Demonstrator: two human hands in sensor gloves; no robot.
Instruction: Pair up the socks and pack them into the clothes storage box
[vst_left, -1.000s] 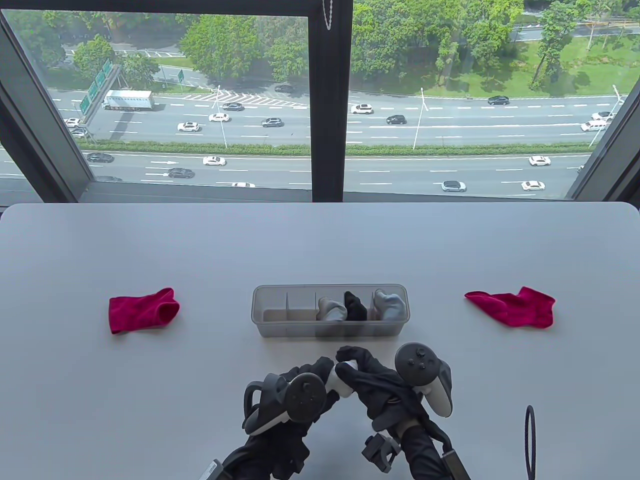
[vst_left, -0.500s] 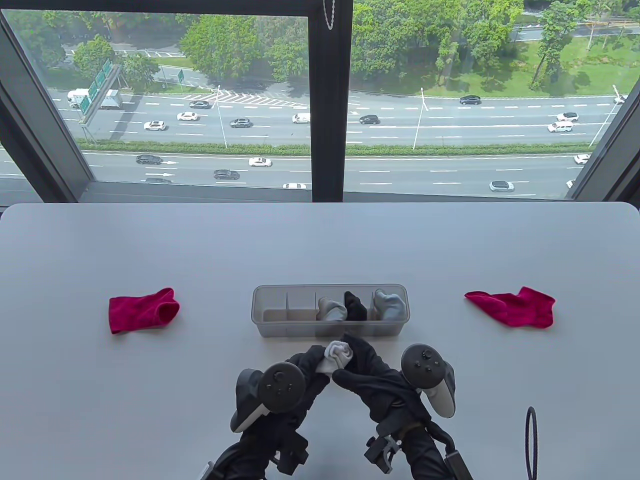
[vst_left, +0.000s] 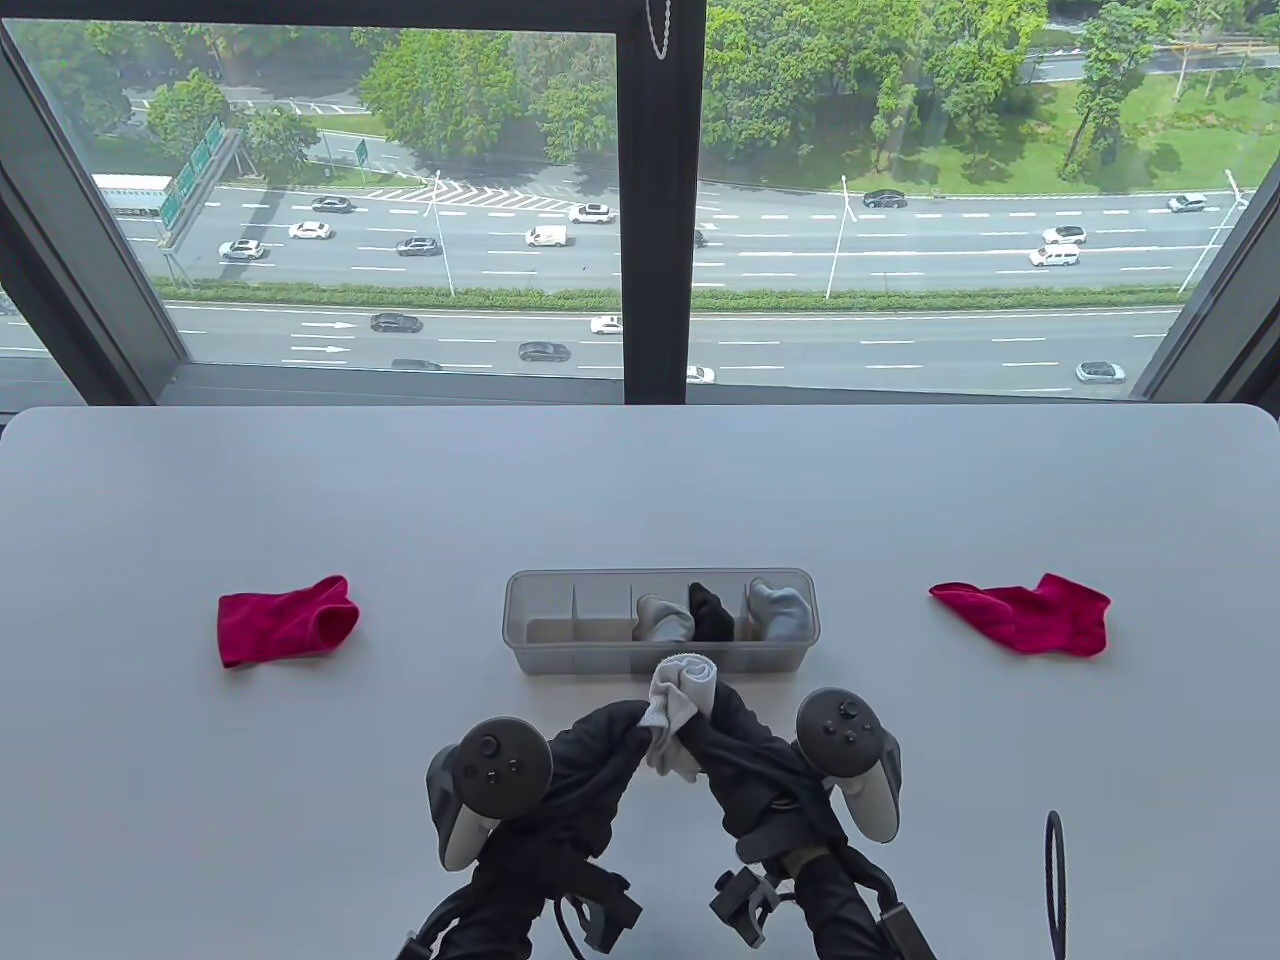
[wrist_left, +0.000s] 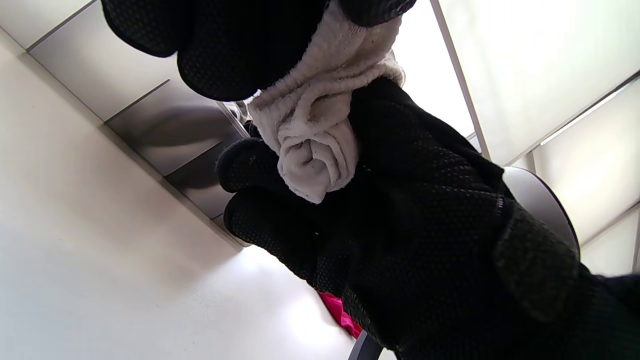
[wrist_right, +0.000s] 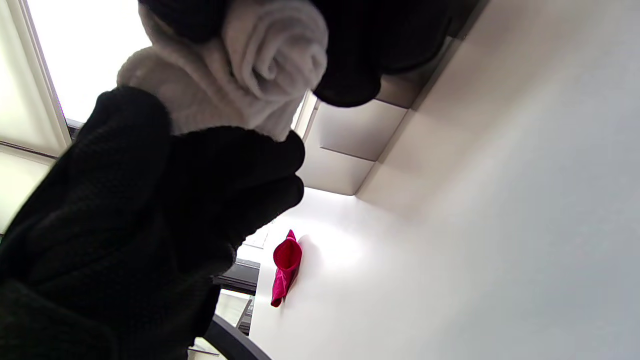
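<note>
From my remote seat I see both gloved hands meet over the near middle of the white worktop (vst_left: 640, 480), just in front of the clear box (vst_left: 520, 640). Between them is a rolled white sock bundle (vst_left: 678, 705): the left hand (vst_left: 590, 755) has its fingers (wrist_left: 235, 60) curled round one end, and the right hand (vst_left: 745, 760) wraps its fingers (wrist_right: 350, 55) round the other, so both grip the same roll, lifted off the worktop just short of the box's near wall. In the box, a grey bundle (vst_left: 665, 618), a black bundle (vst_left: 710, 610) and a blue-grey bundle (vst_left: 780, 608) fill the right-hand compartments. A red sock (vst_left: 285, 620) lies well off to the left, and a second red sock (vst_left: 1030, 615) lies well off to the right, both flat and apart from the box.
</note>
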